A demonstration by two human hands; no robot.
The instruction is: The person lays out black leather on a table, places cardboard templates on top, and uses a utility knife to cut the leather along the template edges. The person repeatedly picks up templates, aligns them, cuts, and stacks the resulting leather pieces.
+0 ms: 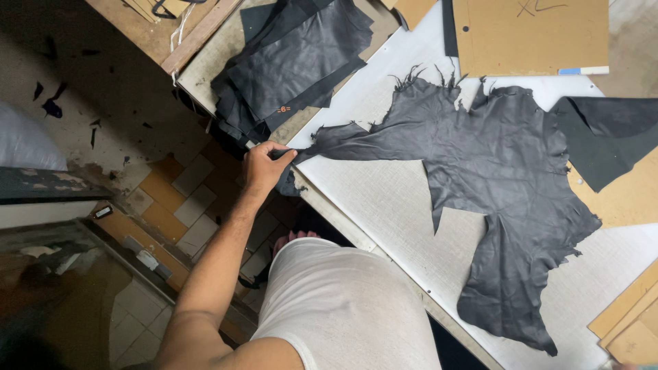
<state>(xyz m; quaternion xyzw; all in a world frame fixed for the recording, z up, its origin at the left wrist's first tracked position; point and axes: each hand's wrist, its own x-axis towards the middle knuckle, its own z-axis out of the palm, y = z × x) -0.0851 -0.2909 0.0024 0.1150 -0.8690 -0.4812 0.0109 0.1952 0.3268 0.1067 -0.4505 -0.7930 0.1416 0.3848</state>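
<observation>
1. At the near edge of the white bench [384, 205], seen from the head camera, the left hand [264, 166] is closed in a pinch on a narrow tongue of the black leather hide [500, 178]. Thumb and fingers clamp the tip just where it reaches the bench edge.

2. From that pinched tip the hide runs out flat across the bench, its ragged, fringed border pointing up and right and one long lobe trailing toward the lower right. Holding it by the corner looks like a way to keep the piece drawn taut and flat on the surface.

3. No right hand shows anywhere in the view, so its state cannot be told.

4. Just above the left hand a stack of cut black leather pieces [295, 62] lies on a worn wooden surface, close enough to crowd the hand.

5. Brown card patterns [531, 34] lie at the top of the bench, touching or overlapping the hide's upper fringe; more card sheets [630, 322] sit at the lower right. A dark green piece [603, 137] lies beside the hide's right edge.

6. Below the bench a tiled floor [185, 199] shows, with the person's white shirt [343, 308] in front.
</observation>
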